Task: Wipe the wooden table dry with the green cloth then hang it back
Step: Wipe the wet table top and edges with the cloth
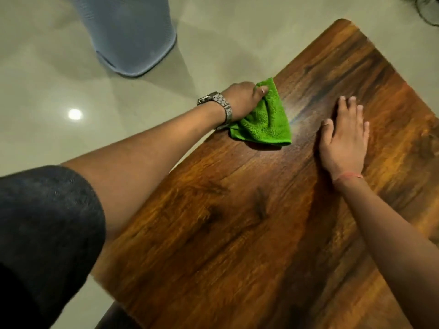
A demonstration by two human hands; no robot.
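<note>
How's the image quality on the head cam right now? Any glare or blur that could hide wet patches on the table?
Head view: a ceiling light glares off the floor; a pale sheen on the table beside the green cloth could be water or reflection, I cannot tell which. The left hand and right hand are sharp; the near sleeve is blurred, and wide-angle distortion bends the edges.
</note>
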